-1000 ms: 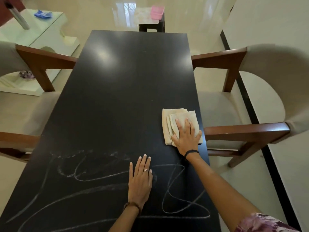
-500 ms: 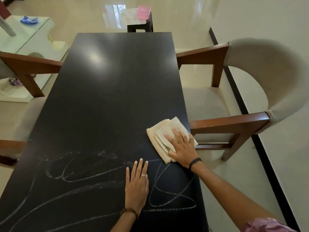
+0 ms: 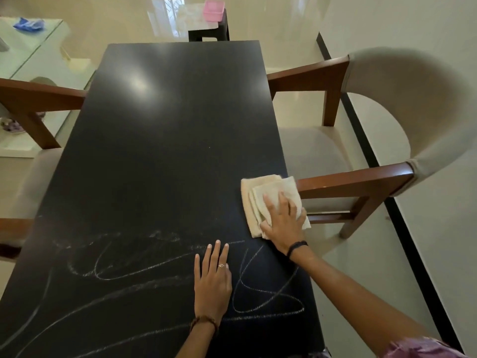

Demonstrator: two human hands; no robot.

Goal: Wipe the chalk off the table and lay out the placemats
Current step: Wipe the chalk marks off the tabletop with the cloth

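A cushioned wooden armchair (image 3: 374, 140) stands at the table's right side, another (image 3: 28, 120) at its left. Beyond the far end, a pink box (image 3: 213, 10) sits on a dark stool (image 3: 209, 34).

Left hand (image 3: 213, 280) flat, palm down, fingers straight and together, ring on one finger, beaded band at wrist. Right hand (image 3: 282, 222) palm down near the table's right edge, fingers spread, pressing flat; dark band at wrist. Right forearm stretched out, patterned sleeve at bottom right.
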